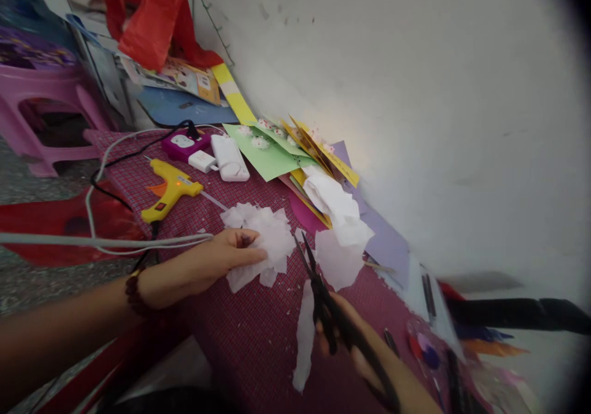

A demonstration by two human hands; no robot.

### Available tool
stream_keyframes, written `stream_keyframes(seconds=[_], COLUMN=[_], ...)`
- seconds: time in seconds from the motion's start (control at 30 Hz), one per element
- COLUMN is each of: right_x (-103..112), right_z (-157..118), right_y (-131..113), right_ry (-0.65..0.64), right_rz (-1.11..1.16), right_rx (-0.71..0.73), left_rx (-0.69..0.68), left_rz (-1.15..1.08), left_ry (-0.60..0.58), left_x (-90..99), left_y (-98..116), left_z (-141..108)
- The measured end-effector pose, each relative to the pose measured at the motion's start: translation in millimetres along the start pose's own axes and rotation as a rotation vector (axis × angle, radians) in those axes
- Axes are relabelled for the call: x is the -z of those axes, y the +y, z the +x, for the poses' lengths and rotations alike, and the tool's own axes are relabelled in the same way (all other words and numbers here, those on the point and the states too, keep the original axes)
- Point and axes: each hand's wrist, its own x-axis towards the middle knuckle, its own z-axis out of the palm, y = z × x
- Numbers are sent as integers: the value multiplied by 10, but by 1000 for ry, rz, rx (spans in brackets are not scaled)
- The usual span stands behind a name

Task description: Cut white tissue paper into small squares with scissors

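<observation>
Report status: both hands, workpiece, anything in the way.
Left hand holding ruffled white paper. Right hand on black scissors, blades parted. Yellow glue gun close by.

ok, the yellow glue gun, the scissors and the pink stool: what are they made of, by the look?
Glue gun: likely hard plastic, low sheen; moulded-looking body.
Scissors: blades probably metal, dark finish, thin and tapered; black handles could be plastic.
Stool: looks like smooth plastic, soft sheen; rounded, moulded-looking legs.
</observation>
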Motion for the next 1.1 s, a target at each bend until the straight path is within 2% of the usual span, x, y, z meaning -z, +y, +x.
stream_keyframes(seconds=[0.13, 0.27, 0.43, 0.57, 0.73, 0.87, 0.97, 1.1], right_x=[-21, -125, -188, -184, -176, -158, -126, -61], right_z=[-72, -9, 108, 132, 155, 182, 159, 64], right_y=[-85, -190, -327, -317, -253, -231, -223, -212], right_ry=[-31, -21, 50, 106, 123, 143, 111, 73], right_rz=[73, 31, -43, -36, 23, 75, 47, 7], right_rx=[-72, -136, -130, -162, -180, -219, -213, -124], left_rx=[-30, -6, 96, 136, 206, 206, 164, 39], left_rz=[-86, -53, -81, -113, -81, 35, 75, 48], left_ry=[58, -9, -65, -90, -89, -29, -3, 39], left_x=[-69, -173, -269, -300, -237, -101, -23, -23], left_y=[43, 53, 35, 52, 50, 11, -25, -22], left_z=[18, 60, 113, 137, 131, 56, -3, -37])
